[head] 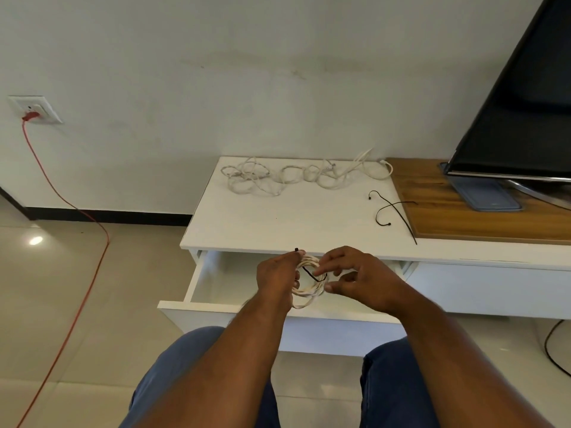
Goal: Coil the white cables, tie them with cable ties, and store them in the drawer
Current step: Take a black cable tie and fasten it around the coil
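**Light, springy coil (309, 293) held over the open drawer (216, 306)**

Soft and light, the coil would likely spring apart unless gripped across all loops. The left hand (275, 279) curls round its 9 o'clock side; the right hand (360, 281) pinches the tie (310, 273) crossing it. On the counter (278, 225), loose cables (296, 176) lie at 12 o'clock, spare ties (393, 211) at 1.

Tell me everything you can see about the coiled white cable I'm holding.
The white cable coil is a bundle of several thin, off-white loops, held roughly upright above the open drawer. The left hand grips its left side; the right hand pinches its right edge. A black cable tie crosses its middle, looking slack. One loop sags below the rest.
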